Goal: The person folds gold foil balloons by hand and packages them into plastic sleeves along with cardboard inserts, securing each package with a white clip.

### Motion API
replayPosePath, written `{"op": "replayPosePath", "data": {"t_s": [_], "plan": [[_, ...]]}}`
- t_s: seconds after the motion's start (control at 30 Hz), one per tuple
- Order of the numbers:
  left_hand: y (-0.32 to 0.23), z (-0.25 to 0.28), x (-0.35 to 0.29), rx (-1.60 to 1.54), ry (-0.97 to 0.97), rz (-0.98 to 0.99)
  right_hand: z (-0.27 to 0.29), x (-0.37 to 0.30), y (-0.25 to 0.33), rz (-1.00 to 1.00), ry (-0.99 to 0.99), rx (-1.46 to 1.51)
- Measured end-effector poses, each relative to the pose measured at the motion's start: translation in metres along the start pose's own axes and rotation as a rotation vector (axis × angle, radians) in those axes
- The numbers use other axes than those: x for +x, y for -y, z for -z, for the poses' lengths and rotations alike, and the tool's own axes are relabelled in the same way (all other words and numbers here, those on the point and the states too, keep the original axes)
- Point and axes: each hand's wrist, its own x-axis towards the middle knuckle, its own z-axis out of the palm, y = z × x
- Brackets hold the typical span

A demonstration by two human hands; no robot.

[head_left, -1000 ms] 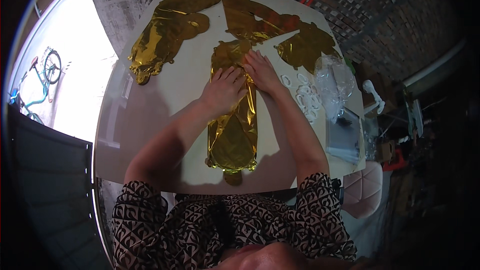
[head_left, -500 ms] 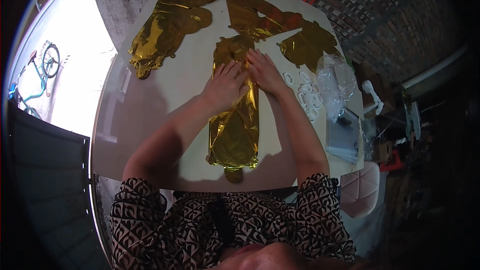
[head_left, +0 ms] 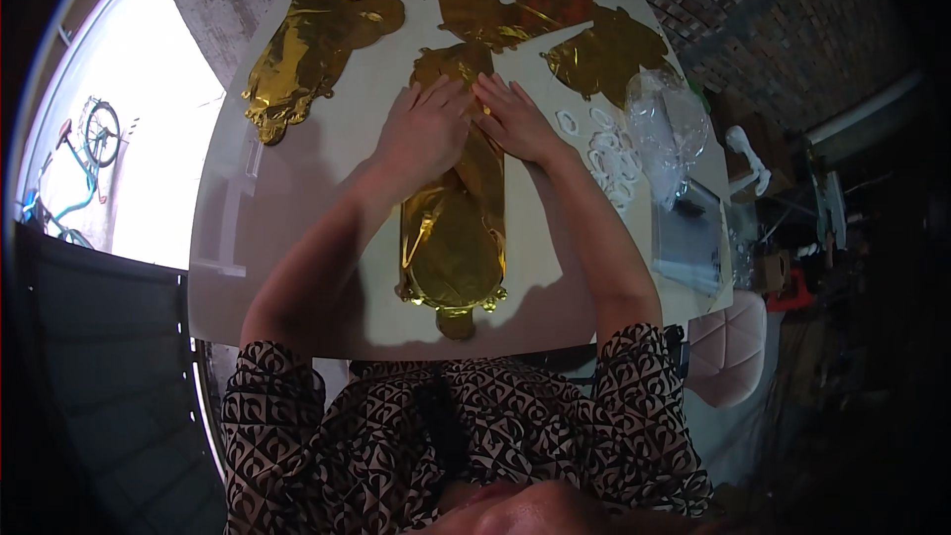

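A flat, folded gold foil balloon (head_left: 456, 258) lies lengthwise on the white table in front of me, its small tab toward my body. My left hand (head_left: 426, 129) rests palm down on its upper left part, fingers stretched out and pointing away from me. On the upper right edge of the same foil lies my right hand (head_left: 517, 121), also flat, its fingertips close to those of the left. Parts of the foil beneath both hands are hidden. Neither hand grips anything.
More flat gold foil balloons lie at the far left (head_left: 322, 40), far middle (head_left: 485, 0) and far right (head_left: 609, 54). Several white rings (head_left: 614, 163), a clear plastic bag (head_left: 669, 124) and a clear flat packet (head_left: 686, 248) sit on the table's (head_left: 267, 238) right side.
The whole view has shifted, so the table sits slightly higher in the picture. My left hand has slid a little farther away along the foil; the right has barely moved on it.
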Motion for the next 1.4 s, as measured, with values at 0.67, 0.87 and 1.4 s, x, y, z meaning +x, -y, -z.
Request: {"op": "replayPosePath", "data": {"t_s": [0.67, 0.87, 1.4], "plan": [[-0.007, -0.010, 0.025, 0.276, 0.295, -0.367, 0.014, -0.113, 0.096, -0.039, 0.035, -0.056], [0.009, -0.024, 0.018, 0.136, 0.387, -0.211, 0.019, -0.123, 0.105, 0.025, 0.103, -0.008], [0.016, -0.030, 0.011, 0.004, 0.269, -0.151, 0.040, -0.132, 0.122, 0.100, 0.024, 0.110]]}}
